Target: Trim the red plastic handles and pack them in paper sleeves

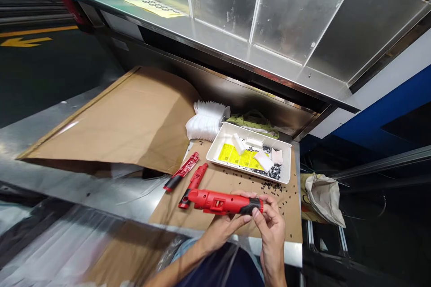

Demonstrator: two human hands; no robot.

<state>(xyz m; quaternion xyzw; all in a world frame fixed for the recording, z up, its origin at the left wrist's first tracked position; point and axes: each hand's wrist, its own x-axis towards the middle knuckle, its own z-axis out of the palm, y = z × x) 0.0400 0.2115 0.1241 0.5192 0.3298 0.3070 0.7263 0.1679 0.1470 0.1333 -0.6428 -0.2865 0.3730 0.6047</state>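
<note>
Both hands hold a red plastic tool body with a black end (pixel 220 202), lying crosswise just above the cardboard mat. My left hand (pixel 224 226) cups it from below, fingers curled round its underside. My right hand (pixel 271 219) pinches the black end with thumb and fingertips. Two loose red and black shell pieces (pixel 182 171) (pixel 194 184) lie on the mat just left of the tool. A white tray (pixel 218 145) behind them holds yellow labels, white pads and small black screws.
Black screws are scattered on the cardboard mat (pixel 286 219) by the tray. A stack of white pads (pixel 204 121) sits behind it. A large cardboard sheet (pixel 124 121) leans at the left. A crumpled bag (pixel 323 197) hangs right of the steel bench, under a steel shelf.
</note>
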